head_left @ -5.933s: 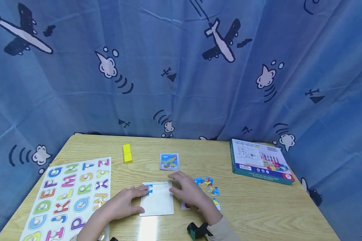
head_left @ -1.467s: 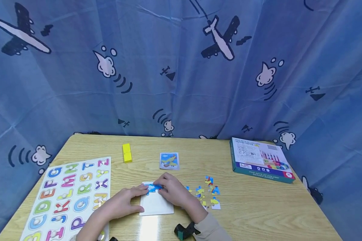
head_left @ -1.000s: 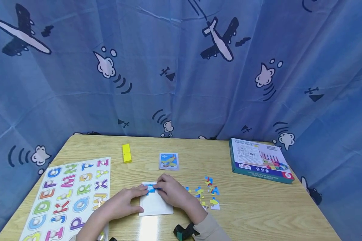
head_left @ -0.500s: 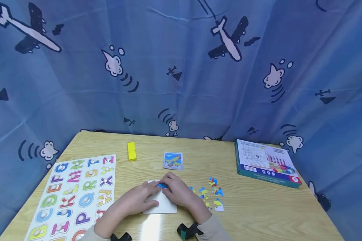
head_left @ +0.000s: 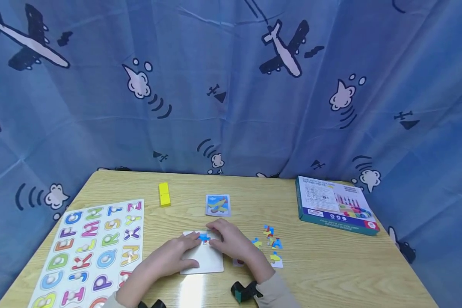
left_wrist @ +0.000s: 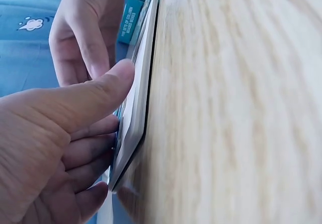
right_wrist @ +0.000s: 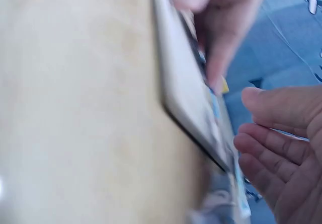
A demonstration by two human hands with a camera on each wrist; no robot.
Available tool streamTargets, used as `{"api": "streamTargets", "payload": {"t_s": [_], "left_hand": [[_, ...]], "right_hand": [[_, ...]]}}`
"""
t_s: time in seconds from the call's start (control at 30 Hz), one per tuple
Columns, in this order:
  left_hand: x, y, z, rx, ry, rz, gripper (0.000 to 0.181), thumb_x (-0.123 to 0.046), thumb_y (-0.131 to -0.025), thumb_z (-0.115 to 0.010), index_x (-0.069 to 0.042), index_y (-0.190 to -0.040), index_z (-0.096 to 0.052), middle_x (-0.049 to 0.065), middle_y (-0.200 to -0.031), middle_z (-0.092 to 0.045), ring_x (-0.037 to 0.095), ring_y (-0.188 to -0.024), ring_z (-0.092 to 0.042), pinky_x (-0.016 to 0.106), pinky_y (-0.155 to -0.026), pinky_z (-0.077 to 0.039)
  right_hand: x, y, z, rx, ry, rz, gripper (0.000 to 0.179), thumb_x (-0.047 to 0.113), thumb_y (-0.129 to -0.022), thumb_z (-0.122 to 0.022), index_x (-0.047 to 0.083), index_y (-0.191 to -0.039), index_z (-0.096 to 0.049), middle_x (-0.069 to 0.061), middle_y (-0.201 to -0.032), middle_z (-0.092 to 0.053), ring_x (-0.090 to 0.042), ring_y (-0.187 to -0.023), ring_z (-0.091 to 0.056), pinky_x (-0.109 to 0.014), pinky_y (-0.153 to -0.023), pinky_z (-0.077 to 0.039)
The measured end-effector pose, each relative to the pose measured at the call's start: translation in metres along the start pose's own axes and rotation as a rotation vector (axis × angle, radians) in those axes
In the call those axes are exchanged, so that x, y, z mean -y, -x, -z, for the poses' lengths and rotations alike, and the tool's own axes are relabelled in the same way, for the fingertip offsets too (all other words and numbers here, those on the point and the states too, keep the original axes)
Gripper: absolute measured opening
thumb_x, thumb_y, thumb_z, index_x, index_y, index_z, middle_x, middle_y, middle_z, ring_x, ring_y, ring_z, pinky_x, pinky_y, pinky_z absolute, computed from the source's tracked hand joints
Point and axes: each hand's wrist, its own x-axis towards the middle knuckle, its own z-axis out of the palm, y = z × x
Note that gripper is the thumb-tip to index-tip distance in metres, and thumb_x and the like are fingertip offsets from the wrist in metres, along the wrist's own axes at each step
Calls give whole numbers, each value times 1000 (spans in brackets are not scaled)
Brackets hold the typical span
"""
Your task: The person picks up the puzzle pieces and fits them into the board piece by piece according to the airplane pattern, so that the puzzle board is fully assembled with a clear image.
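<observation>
A blue curtain (head_left: 231, 94), printed with aircraft and puffs of smoke, hangs behind the wood-grain surface (head_left: 339, 265). At the left lies the letter board (head_left: 114, 223), white, with coloured, knobbed letters (its near end runs out of the head view). A box (head_left: 336, 205) lies flat near the far right corner, its cover showing text and a picture of beads.

The left hand (head_left: 173, 255) lies at the left side of the tray, fingers extended close together over the far left part, thumb spread away toward the near left edge. The right hand (head_left: 232, 241) is at the far right part of the tray, thumb apart from the fingers; its contact with the tray cannot be told (the right wrist view is blurred).

The tray (head_left: 205, 262) lies flat on the surface between the hands, its pale floor exposed toward the near side. Beyond it lies a square card (head_left: 217, 205) showing a yellow plane. The yellow block (head_left: 164, 194) stands farther left, beyond the letter board's right edge.

Smallest are the puzzle pieces: placed pieces (head_left: 204, 238), blue with some red, along the tray's far edge; loose pieces (head_left: 275, 258) to its right, some partly hidden by the right hand.
</observation>
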Motion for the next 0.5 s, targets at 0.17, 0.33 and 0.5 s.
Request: {"api": "streamTargets", "payload": {"t_s": [0.17, 0.33, 0.5], "left_hand": [[2, 1, 0, -3, 23, 1, 70, -43, -77, -74, -5, -133, -55, 10, -144, -47, 32, -133, -44, 47, -108, -38], [1, 3, 0, 7, 52, 13, 78, -47, -72, -77, -5, -134, -54, 12, -145, -46, 34, -133, -42, 49, -108, -37], [-1, 2, 2, 5, 53, 0, 78, -46, -71, -78, -4, -133, -54, 12, -144, -46, 32, -134, -42, 49, -108, -37]], "right_hand": [[-12, 7, 19, -35, -68, -48, 40, 18, -91, -64, 6, -128, -56, -7, -121, -60, -23, -112, -57, -40, -94, -50], [-30, 20, 34, -93, -121, -90, 42, 15, -90, -65, 4, -129, -55, -10, -124, -59, -29, -114, -56, -45, -94, -50], [-46, 36, 45, -158, -115, -173, 42, 15, -89, -66, 7, -129, -56, -8, -124, -60, -29, -115, -56, -46, -96, -49]]}}
